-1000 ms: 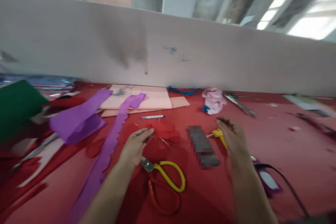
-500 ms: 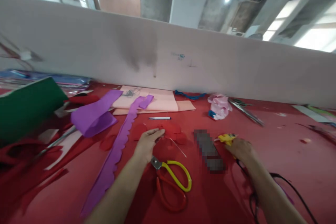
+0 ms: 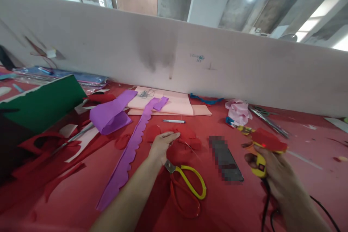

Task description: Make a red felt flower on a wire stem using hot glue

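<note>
My left hand (image 3: pixel 162 146) is closed in a pinch on a red felt piece (image 3: pixel 187 132), low over the red tabletop; a thin pale strand slants down from it. My right hand (image 3: pixel 278 174) grips a yellow and red hot glue gun (image 3: pixel 268 140), its nozzle toward the left and its black cord hanging down. Just below my left wrist lie scissors (image 3: pixel 190 179) with one yellow and one red handle. A purple felt strip (image 3: pixel 132 141) with a scalloped edge runs to the left of my left hand.
Between my hands lies a dark phone (image 3: pixel 231 166), partly pixelated. Behind are a pen (image 3: pixel 174 121), pale pink sheets (image 3: pixel 174 101), and a crumpled pink cloth (image 3: pixel 239 112) beside a metal tool (image 3: pixel 269 121). Red scraps and a green board (image 3: pixel 54 98) fill the left; a white partition (image 3: pixel 122 43) stands behind.
My right hand has lifted the hot glue gun off the table and turned it upright in its grip. My left hand stays pinched on the red felt. The view has shifted left.
</note>
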Demonstrator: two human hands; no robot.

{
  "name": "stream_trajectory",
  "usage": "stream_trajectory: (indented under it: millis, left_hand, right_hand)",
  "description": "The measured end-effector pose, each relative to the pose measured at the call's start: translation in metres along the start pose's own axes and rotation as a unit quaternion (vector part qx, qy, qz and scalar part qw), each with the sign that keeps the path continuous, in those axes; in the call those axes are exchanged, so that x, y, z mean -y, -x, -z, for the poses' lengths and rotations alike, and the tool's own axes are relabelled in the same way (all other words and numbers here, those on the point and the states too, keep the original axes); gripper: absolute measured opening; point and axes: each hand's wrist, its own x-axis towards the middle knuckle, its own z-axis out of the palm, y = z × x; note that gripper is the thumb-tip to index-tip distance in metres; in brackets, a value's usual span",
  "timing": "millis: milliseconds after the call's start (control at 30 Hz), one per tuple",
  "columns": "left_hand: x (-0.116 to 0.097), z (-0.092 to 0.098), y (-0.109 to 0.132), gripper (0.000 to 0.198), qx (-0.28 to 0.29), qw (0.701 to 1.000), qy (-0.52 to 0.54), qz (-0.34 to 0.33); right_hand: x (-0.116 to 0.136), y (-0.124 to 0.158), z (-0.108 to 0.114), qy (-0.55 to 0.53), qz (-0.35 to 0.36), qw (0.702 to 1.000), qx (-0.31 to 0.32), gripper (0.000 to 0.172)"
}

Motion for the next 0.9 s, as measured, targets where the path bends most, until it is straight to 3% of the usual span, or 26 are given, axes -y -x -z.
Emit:
stream_trajectory:
  millis: [133,300,467,700,900]
  left_hand:
    - [-0.002,-0.003,0.003,0.025,-0.002,1.0,-0.008,0.006]
    - [-0.004,-0.007,0.007,0.025,0.015,0.999,0.001,0.037]
    - [-0.004,-0.009,0.01,0.026,0.029,0.998,0.015,0.059]
    - [-0.003,-0.009,0.008,0.026,0.002,0.999,-0.018,0.045]
    - [-0.005,-0.009,0.01,0.025,0.018,0.998,-0.011,0.053]
  right_hand:
    - [0.017,0.047,-0.039,-0.062,-0.09,0.991,0.081,0.033]
    - [0.008,0.065,-0.07,-0.03,-0.107,0.982,0.153,0.042]
    - [-0.003,0.065,-0.08,-0.018,-0.122,0.973,0.193,0.045]
    - [-0.009,0.063,-0.086,-0.027,-0.124,0.971,0.205,0.044]
    - [-0.008,0.06,-0.089,-0.021,-0.108,0.97,0.216,0.04]
